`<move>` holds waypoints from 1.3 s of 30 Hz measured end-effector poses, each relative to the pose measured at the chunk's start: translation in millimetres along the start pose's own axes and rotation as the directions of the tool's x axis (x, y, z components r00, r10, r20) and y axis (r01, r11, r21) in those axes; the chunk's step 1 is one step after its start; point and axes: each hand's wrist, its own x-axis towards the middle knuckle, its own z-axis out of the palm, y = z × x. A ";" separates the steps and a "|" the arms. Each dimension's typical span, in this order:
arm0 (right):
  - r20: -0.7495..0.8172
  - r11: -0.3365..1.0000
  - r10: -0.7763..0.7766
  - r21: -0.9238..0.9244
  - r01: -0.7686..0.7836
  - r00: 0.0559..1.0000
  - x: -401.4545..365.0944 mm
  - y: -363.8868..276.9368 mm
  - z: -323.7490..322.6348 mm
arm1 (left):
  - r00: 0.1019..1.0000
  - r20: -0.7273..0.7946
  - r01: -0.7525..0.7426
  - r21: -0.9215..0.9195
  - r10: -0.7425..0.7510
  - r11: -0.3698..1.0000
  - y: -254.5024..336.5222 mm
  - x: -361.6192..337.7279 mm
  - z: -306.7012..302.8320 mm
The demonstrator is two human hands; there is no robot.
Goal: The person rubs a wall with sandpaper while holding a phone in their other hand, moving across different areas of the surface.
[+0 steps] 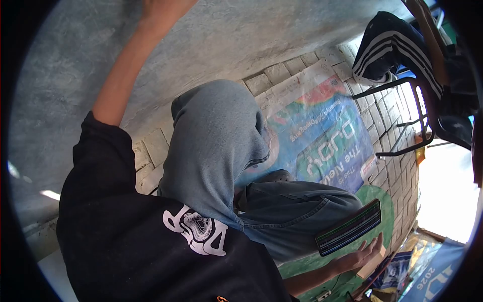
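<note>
My left hand [168, 7] reaches up along the grey wall and is cut off by the top edge, its fingers out of frame. Low on the right is my right hand [358, 256], its fingers stretched out and apart with nothing gripped in them. Just above those fingers, a dark phone [348, 227] with striped lines on its screen overlaps the knee of my jeans [297, 216]. A pale wooden block [371, 262] shows right beside the fingertips. Beneath lies a round green mat [377, 201].
A printed banner [322, 136] covers part of the brick floor [392, 181]. The grey wall [100, 45] runs along the left and top. At the upper right, another person in striped trousers [392, 45] sits by a black metal-framed chair [425, 121]. Bags and a blue banner [437, 272] are at lower right.
</note>
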 end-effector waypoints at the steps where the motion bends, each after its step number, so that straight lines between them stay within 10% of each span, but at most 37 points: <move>1: 0.007 1.000 -0.010 0.002 0.010 1.000 1.4 1.2 -1.9 | 0.999 -0.050 -0.009 -0.011 0.009 1.000 0.4 1.1 -0.5; 11: 0.057 0.999 0.006 0.040 -0.008 0.998 3.3 25.0 -1.6 | 0.999 0.044 0.013 -0.113 -0.008 0.994 -45.7 -147.9 21.1; 19: 0.191 0.916 0.128 0.353 -0.189 0.973 4.8 17.7 0.6 | 0.994 -0.110 -0.012 -0.130 -0.003 0.992 -49.4 -69.0 -12.0; 24: 0.308 0.797 0.220 0.491 -0.352 0.926 2.8 12.6 3.0 | 0.974 0.169 0.120 0.187 -0.152 0.975 -37.9 -65.7 -28.0; 27: 0.378 0.765 0.221 0.504 -0.400 0.899 7.1 17.7 3.6 | 0.992 -0.128 -0.005 -0.119 -0.010 0.993 -50.7 -75.7 -8.0; 39: 0.299 0.751 0.322 0.497 -0.434 0.898 10.0 2.7 19.4 | 0.994 -0.109 -0.007 -0.113 -0.005 0.994 -50.0 -82.6 -7.6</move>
